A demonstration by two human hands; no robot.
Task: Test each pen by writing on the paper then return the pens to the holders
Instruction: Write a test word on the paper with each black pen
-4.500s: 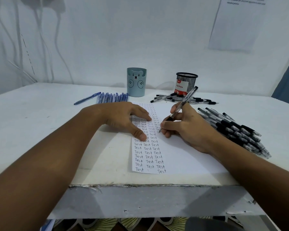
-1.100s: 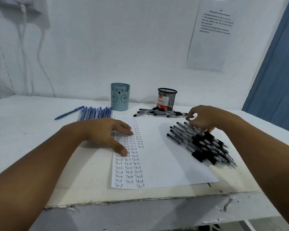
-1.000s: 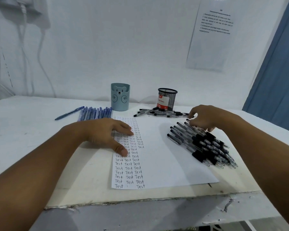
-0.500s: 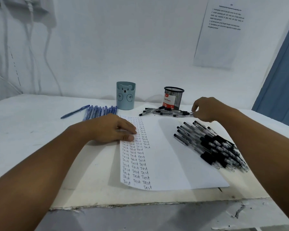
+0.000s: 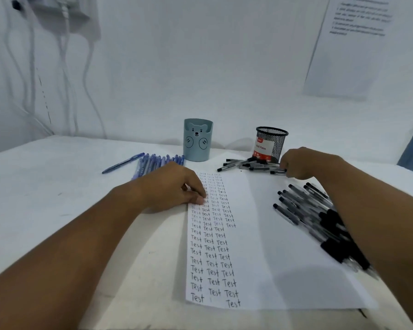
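Holders [image 5: 198, 140] seemingly empty (pens outside), left hand [image 5: 169, 188] flat on paper [image 5: 267, 246], right hand's [image 5: 298, 164] grip unclear.

White paper [image 5: 260, 234] lies flat in front of me, left columns filled with handwritten "Test". Big pile of black pens [image 5: 320, 217] on its right edge. Small scatter of black pens [image 5: 248, 164] at far side, before black mesh holder [image 5: 271, 144]. Blue pens [image 5: 157, 161] in row, left of upright blue bear holder [image 5: 198, 140].
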